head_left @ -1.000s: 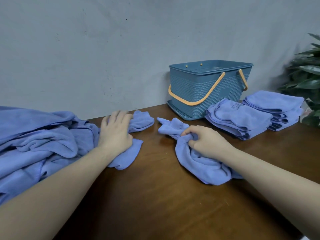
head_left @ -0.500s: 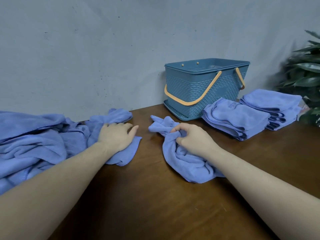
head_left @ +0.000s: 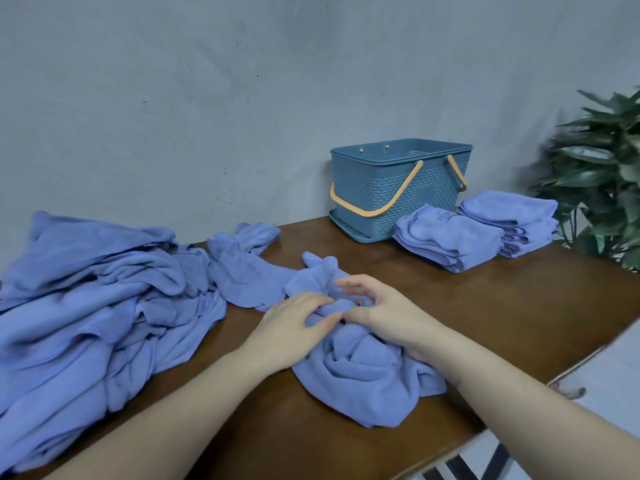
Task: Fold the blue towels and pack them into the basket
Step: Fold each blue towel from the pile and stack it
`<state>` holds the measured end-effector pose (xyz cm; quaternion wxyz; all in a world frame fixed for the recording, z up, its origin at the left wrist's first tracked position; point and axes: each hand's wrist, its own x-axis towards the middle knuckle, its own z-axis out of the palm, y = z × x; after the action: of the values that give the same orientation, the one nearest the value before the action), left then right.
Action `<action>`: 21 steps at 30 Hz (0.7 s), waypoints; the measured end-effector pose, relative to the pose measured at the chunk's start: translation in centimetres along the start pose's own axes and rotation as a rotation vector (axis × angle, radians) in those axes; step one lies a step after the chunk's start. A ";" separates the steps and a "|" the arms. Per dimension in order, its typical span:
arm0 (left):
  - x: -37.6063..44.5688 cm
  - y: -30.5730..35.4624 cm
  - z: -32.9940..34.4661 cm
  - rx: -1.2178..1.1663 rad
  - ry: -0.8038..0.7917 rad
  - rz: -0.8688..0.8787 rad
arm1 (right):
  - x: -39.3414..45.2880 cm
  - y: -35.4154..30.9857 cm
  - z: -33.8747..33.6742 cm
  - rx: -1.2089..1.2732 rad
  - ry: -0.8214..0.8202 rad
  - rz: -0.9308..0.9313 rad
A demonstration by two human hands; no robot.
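Brown tabletop (head_left: 502,306): left hand (head_left: 287,332) rests flat-fingered and right hand (head_left: 384,315) pinches the crumpled blue towel (head_left: 360,372). Its far end touches another loose towel (head_left: 242,271), so lifting could drag that one along.

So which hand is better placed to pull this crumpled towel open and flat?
Probably the right hand: its fingers curl into the crumpled towel at the far corner. The left hand lies flat on the cloth, better suited to pinning it.
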<state>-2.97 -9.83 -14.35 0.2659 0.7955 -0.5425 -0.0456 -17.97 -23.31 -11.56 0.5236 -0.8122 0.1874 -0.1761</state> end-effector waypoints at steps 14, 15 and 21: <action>-5.8 1.0 -1.6 -0.069 0.131 0.169 | -5.9 1.1 -4.4 -0.190 0.193 0.008; -6.1 1.4 -1.7 -0.138 0.118 0.169 | -6.0 1.1 -4.7 -0.202 0.218 0.017; -6.9 2.0 -1.6 -0.230 0.075 0.238 | -6.4 0.1 -5.3 -0.194 0.156 0.056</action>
<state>-6.86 -3.63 -13.52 0.3788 0.6910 -0.6140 -0.0459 -26.06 -24.37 -10.21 0.4310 -0.8374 0.2664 -0.2051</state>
